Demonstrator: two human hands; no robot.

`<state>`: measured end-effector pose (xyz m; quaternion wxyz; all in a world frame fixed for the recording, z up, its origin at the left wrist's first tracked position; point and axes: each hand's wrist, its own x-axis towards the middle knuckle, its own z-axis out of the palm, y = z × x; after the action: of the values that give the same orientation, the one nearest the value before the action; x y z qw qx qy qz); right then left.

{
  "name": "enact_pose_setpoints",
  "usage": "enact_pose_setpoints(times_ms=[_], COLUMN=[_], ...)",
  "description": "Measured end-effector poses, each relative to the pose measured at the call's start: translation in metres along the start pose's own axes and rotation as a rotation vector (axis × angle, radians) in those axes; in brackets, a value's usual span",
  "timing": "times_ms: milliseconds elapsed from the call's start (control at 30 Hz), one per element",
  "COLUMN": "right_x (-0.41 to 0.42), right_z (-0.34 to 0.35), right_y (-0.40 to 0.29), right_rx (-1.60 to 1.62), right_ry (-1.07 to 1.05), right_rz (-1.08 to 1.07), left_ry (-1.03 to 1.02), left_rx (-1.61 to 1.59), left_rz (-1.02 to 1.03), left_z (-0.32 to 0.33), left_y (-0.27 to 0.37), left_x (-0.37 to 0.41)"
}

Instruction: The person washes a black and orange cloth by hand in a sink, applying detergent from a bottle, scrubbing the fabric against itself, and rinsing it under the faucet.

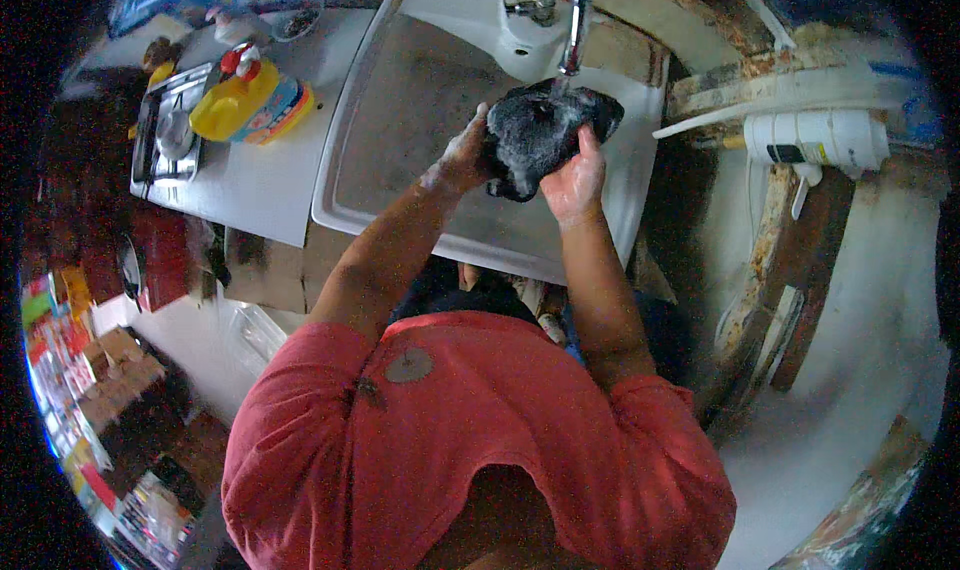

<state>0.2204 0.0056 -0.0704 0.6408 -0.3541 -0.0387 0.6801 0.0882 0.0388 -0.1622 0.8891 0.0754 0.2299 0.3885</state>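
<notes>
A dark fabric item (536, 139) covered in white suds is held up over the sink, just under the spout of the chrome faucet (576, 34). Its exact kind cannot be made out. My left hand (469, 154) grips its left side, with foam on the fingers and wrist. On the lower right side, my right hand (577, 180) has hold of it, thumb on top. Water seems to fall from the spout onto the cloth's upper part. Below both hands lies the white sink (341, 157), with a greyish basin floor.
Left of the sink, a yellow bottle (240, 109) with a red and white cap stands on a white counter (262, 180). Beside it is a metal gas burner (174, 135). A white cylindrical appliance (814, 139) hangs at the right. Cardboard boxes (120, 367) are at the lower left.
</notes>
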Motion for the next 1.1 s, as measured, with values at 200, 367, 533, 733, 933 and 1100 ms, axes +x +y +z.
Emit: enact_pose_setpoints(times_ms=[200,367,533,733,933,1100], right_x=[0.021,0.005,0.006,-0.004,-0.01,-0.008], right_z=[0.004,0.037,0.045,0.077,0.089,0.071], right_y=[-0.02,-0.045,-0.059,-0.071,-0.094,-0.098], right_rx=[-1.109,-1.267,-1.338,-1.414,-1.455,-1.549], right_ry=[0.038,-0.048,-0.041,-0.104,-0.184,-0.26], right_rz=[-0.461,-0.619,-0.589,-0.531,-0.476,-0.399], left_ry=[0.021,0.271,0.373,-0.205,-0.249,-0.026], left_rx=[-0.166,0.645,1.465,1.465,1.68,1.18], left_rz=[0.222,0.388,0.67,0.853,0.527,0.55], left_z=[0.018,0.017,0.016,0.117,0.121,0.115], left_y=[-0.006,0.006,0.043,0.081,0.101,0.103], left_x=[0.013,0.014,0.016,-0.009,0.012,0.012])
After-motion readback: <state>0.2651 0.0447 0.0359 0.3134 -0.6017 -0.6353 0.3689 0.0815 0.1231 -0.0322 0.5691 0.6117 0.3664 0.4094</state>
